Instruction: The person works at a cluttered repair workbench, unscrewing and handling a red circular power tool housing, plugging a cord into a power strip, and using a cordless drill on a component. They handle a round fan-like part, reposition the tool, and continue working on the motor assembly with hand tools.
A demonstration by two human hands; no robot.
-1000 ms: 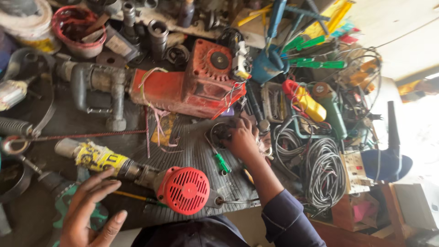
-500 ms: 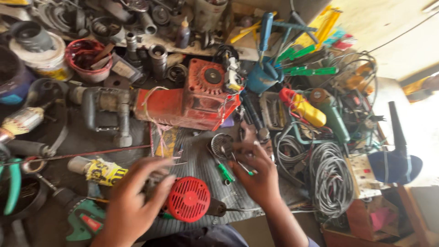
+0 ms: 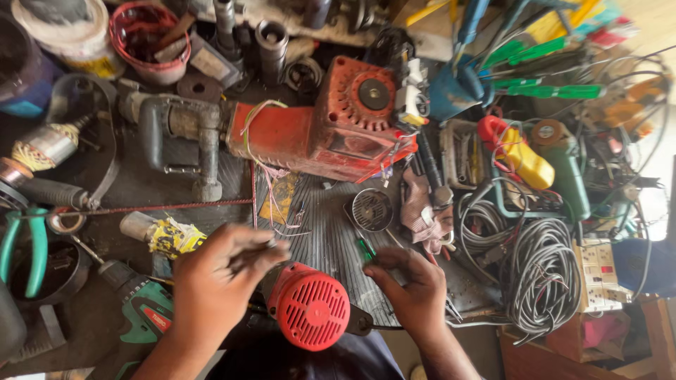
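1. Cluttered workbench (image 3: 127, 190), dark and greasy, with a ribbed rubber mat (image 3: 331, 232) at its near middle and tools heaped all around.
2. On the mat's near edge lies a small power tool with a round red vented cap (image 3: 312, 306), between the two hands.
3. Left hand (image 3: 215, 285) rests over the tool's body just left of the cap, fingers curled; a thin dark piece seems pinched at the fingertips, but blur makes it hard to tell what.
4. Right hand (image 3: 415, 288) sits just right of the cap, fingers closed around a green-handled screwdriver (image 3: 365, 248) whose tip end points away from the person.
5. Judged by its look, the tool is compact and fairly heavy with a rigid plastic shell; the body left of the cap seems the firmest place to hold it.
6. The screwdriver is light and stiff, best gripped by its handle.
7. Counted: one big red hammer drill (image 3: 317, 134) beyond the mat, one round fan guard (image 3: 372, 210), one grey cable coil (image 3: 542, 274), one green pliers (image 3: 24, 246) at far left, one yellow meter (image 3: 524, 158).
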